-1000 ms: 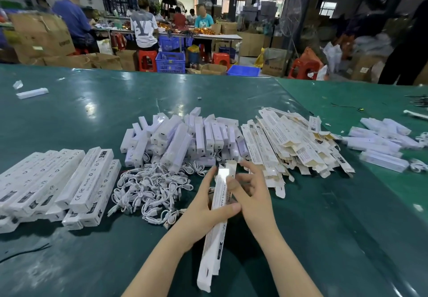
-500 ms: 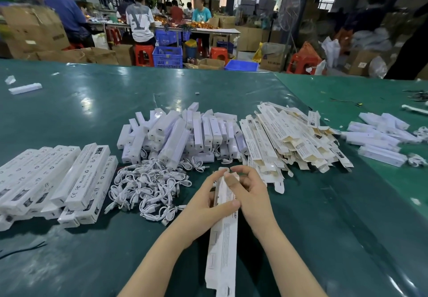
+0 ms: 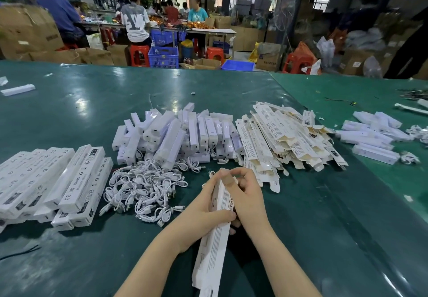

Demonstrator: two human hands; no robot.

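Observation:
I hold a long white printed carton (image 3: 212, 252) lengthwise in front of me over the green table (image 3: 324, 238). My left hand (image 3: 203, 213) grips its upper part from the left, thumb across the printed face. My right hand (image 3: 245, 194) curls over the carton's far end, fingers pressing on the end flap. The carton's far tip is hidden under my fingers.
Closed white boxes (image 3: 58, 181) lie in a row at the left. A tangle of white cables (image 3: 143, 187) lies beside them. Behind are white bar-shaped units (image 3: 176, 134) and a heap of flat unfolded cartons (image 3: 284, 139). More units (image 3: 372, 136) lie far right. People work at tables beyond.
The open far end of the carton, lit inside a second ago, is now covered by my right fingers. Both hands and the carton drew slightly nearer to me.

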